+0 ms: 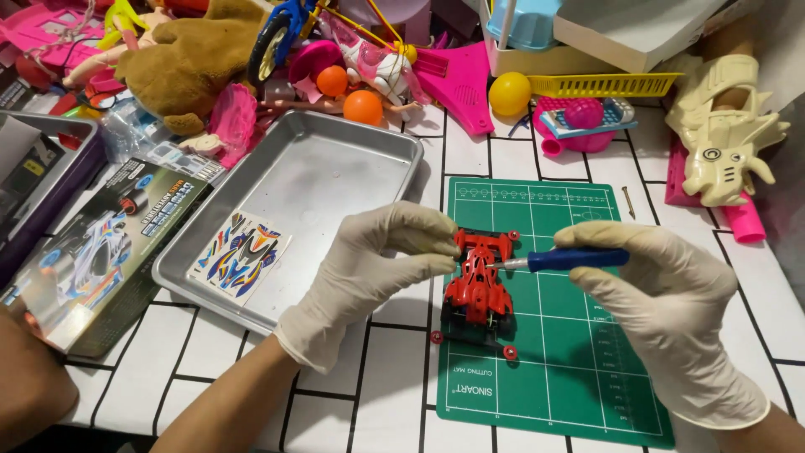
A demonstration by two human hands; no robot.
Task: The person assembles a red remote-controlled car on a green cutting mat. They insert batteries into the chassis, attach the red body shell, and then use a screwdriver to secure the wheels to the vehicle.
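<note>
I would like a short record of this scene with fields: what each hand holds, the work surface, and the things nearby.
left hand: gloved left hand steadies the red toy car at its upper left
right hand: gloved right hand holds a blue-handled screwdriver, tip at the car body
work surface: green cutting mat on a white tiled table
left of mat: metal tray with a sticker sheet
far left: printed car box
behind: pile of toys, orange ball, yellow ball

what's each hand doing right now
Left hand: closed on the red toy car, steadying it over the green cutting mat.
Right hand: closed on the blue-handled screwdriver, tip at the car.
</note>
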